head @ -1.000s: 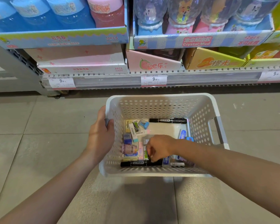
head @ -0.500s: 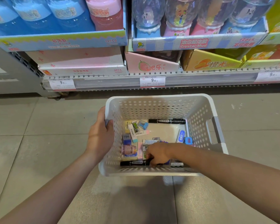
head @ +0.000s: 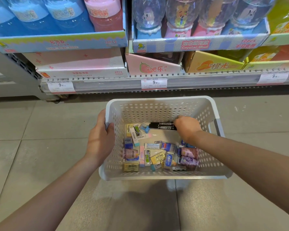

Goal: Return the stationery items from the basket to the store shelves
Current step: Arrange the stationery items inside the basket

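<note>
Right hand (head: 187,126) deep in the white perforated basket (head: 158,104), fingers curled around two black markers (head: 163,126) at the far wall. Left hand (head: 101,139) clamped over the left rim. Loose erasers (head: 154,154) below; store shelf (head: 173,80) just beyond.

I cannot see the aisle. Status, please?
Left hand holds basket rim. Right hand grips two black markers inside. Nothing in the way.
</note>
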Motion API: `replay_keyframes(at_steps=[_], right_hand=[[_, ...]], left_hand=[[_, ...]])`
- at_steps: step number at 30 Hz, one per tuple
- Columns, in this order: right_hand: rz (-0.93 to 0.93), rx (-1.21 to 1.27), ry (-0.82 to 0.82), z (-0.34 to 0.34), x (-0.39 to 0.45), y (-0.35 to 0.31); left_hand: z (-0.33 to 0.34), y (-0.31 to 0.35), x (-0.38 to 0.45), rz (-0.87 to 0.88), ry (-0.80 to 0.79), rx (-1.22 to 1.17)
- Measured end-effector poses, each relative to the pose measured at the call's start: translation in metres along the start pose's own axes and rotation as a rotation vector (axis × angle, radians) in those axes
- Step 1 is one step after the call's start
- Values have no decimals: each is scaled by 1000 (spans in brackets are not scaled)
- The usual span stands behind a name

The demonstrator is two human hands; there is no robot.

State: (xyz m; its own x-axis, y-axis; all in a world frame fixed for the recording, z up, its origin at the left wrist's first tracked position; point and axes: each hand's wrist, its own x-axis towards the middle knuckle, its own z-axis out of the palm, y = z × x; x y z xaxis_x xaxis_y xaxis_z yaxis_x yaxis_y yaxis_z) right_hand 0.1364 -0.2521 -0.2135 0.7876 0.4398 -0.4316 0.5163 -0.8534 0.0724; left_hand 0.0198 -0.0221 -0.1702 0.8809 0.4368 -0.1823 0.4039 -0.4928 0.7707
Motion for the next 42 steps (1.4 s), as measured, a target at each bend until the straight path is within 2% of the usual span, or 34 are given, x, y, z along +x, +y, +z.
replay_keyframes(at_steps=[13, 19, 26, 34, 38, 40, 42], right_hand=[[8, -69, -10, 7, 7, 0], [92, 25, 24, 22, 11, 0], [160, -24, 19, 25, 13, 1], [184, 144, -30, 15, 9, -2], [114, 73, 65, 1, 5, -14], [-2, 74, 140, -3, 5, -25], [-193, 155, 167, -3, 8, -41]], left_hand=[[2, -2, 2, -19, 16, 6], [1, 0, 1, -19, 16, -19], [0, 0, 0, -2, 10, -43], [0, -1, 0, -24, 8, -28], [0, -1, 0, 5, 20, -21], [0, -1, 0, 13, 20, -7], [0, 0, 0, 16, 17, -4]])
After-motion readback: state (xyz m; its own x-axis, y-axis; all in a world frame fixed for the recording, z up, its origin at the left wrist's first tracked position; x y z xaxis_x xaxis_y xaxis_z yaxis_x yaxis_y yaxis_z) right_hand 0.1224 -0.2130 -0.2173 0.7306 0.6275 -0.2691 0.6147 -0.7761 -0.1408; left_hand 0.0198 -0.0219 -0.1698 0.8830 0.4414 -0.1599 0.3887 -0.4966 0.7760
